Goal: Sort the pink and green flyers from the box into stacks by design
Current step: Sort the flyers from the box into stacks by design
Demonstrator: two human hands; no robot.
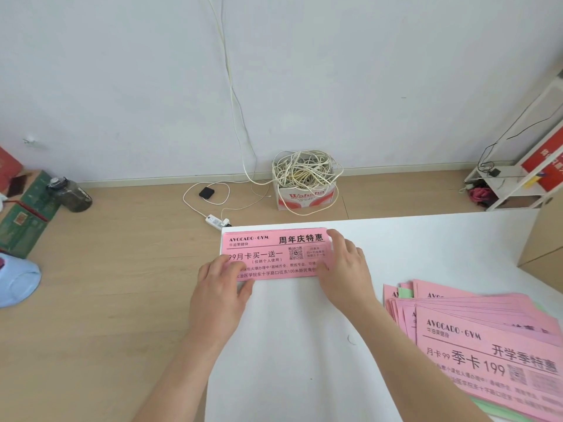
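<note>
A small stack of pink flyers (268,248) lies at the far left corner of the white table (304,345). My left hand (222,284) rests on the stack's near left corner with fingers laid flat. My right hand (344,266) lies against the stack's right end, fingers straight along its edge. At the near right a loose, fanned pile of pink flyers (487,339) of another design spreads over the table, with a few green flyers (405,292) showing between and under them.
A cardboard box (545,239) stands at the table's right edge. On the wooden floor beyond are a carton full of tangled cable (304,184), a power strip (217,222), a dark bottle (71,193) and a white shelf (515,178).
</note>
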